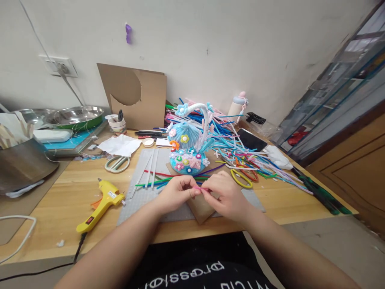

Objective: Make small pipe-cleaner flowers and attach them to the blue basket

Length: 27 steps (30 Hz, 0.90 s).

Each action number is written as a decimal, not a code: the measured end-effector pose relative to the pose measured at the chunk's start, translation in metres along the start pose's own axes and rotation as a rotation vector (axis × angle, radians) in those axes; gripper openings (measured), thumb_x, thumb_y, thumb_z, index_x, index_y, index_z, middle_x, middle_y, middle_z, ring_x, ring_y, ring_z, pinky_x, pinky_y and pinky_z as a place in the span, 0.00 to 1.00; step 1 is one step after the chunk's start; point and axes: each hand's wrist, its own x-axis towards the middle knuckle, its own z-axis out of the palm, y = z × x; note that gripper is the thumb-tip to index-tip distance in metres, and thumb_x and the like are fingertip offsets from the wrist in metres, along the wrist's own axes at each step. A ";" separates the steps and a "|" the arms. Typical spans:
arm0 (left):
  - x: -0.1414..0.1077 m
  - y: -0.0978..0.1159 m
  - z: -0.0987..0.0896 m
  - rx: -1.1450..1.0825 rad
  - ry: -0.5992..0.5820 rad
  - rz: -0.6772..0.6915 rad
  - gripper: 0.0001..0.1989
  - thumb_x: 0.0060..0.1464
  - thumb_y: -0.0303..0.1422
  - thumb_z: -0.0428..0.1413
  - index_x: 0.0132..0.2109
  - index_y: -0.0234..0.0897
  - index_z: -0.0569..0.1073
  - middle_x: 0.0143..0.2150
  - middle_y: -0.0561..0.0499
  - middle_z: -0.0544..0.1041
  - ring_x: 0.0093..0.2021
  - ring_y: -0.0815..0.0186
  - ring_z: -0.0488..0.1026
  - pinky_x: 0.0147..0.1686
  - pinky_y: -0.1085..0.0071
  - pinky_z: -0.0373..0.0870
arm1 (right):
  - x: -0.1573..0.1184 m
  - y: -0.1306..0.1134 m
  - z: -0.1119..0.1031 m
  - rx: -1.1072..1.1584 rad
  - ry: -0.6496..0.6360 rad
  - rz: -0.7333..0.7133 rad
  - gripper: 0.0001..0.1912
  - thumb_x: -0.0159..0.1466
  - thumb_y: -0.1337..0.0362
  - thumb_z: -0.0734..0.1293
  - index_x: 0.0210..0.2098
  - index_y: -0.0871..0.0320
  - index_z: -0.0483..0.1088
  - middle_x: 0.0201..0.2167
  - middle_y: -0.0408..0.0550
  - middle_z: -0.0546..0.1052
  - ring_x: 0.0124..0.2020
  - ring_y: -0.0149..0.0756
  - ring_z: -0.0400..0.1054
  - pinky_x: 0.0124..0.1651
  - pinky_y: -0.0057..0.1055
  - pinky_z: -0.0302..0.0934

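My left hand (180, 192) and my right hand (224, 194) meet at the front of the grey mat (132, 208). Between their fingertips is a small pink piece (201, 188), pinched from both sides and mostly covered. Under the hands lies a brown cardboard piece (200, 208). Just behind them stands a blue fuzzy house-like craft (188, 148) with colourful flowers and a curved white stem. Red, green and blue pipe cleaners (150, 180) lie beside the left hand, along with clear glue sticks (154, 166).
A yellow glue gun (105, 200) with a black cord lies on the left, near white-handled scissors (118, 163). Yellow-handled scissors (242, 178) and a large pile of pipe cleaners (222, 132) are at the right and back. A metal pot (25, 164) stands far left.
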 end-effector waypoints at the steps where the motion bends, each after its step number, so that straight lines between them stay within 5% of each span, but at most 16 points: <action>1: 0.000 0.000 0.000 0.052 -0.003 0.023 0.14 0.51 0.40 0.60 0.28 0.32 0.72 0.25 0.53 0.72 0.27 0.69 0.66 0.29 0.74 0.60 | 0.000 0.001 0.000 0.063 -0.041 0.051 0.09 0.61 0.68 0.63 0.24 0.59 0.67 0.20 0.41 0.69 0.26 0.30 0.59 0.35 0.33 0.47; 7: 0.001 -0.004 -0.001 0.342 0.007 0.338 0.09 0.55 0.35 0.57 0.29 0.35 0.76 0.27 0.50 0.75 0.30 0.67 0.69 0.33 0.72 0.63 | -0.003 0.003 0.019 1.111 -0.244 0.730 0.12 0.58 0.62 0.60 0.20 0.57 0.59 0.13 0.32 0.51 0.13 0.23 0.41 0.20 0.25 0.42; 11: 0.003 -0.006 -0.004 0.134 0.028 0.252 0.07 0.51 0.34 0.60 0.29 0.35 0.76 0.28 0.49 0.75 0.31 0.66 0.69 0.33 0.71 0.63 | -0.002 0.004 0.026 1.245 -0.323 0.755 0.12 0.60 0.58 0.59 0.23 0.57 0.61 0.12 0.33 0.53 0.11 0.24 0.44 0.17 0.25 0.47; 14: 0.003 -0.007 -0.006 -0.026 0.051 0.141 0.09 0.50 0.36 0.62 0.29 0.33 0.75 0.27 0.51 0.73 0.29 0.68 0.67 0.31 0.73 0.61 | -0.004 0.010 0.021 1.086 -0.091 0.639 0.14 0.63 0.56 0.59 0.28 0.59 0.65 0.21 0.42 0.67 0.20 0.28 0.60 0.23 0.26 0.56; 17: 0.002 -0.005 -0.005 -0.093 0.031 0.079 0.14 0.49 0.40 0.61 0.29 0.32 0.73 0.26 0.51 0.72 0.27 0.70 0.65 0.29 0.74 0.60 | -0.005 0.016 0.009 0.617 0.117 0.302 0.08 0.64 0.61 0.60 0.36 0.58 0.68 0.32 0.47 0.72 0.32 0.34 0.66 0.34 0.31 0.61; 22: 0.001 0.001 -0.004 -0.156 -0.026 -0.011 0.16 0.48 0.42 0.62 0.28 0.32 0.72 0.24 0.52 0.71 0.25 0.71 0.64 0.27 0.74 0.59 | -0.003 0.017 -0.003 0.090 0.020 -0.200 0.06 0.63 0.66 0.62 0.40 0.57 0.68 0.35 0.50 0.75 0.37 0.38 0.67 0.40 0.34 0.60; 27: -0.001 0.002 -0.003 -0.212 -0.078 -0.068 0.17 0.47 0.43 0.63 0.27 0.31 0.71 0.22 0.53 0.71 0.24 0.71 0.65 0.27 0.74 0.60 | 0.001 0.015 0.002 0.152 0.005 -0.224 0.05 0.64 0.67 0.61 0.34 0.58 0.68 0.27 0.46 0.72 0.29 0.34 0.64 0.32 0.30 0.57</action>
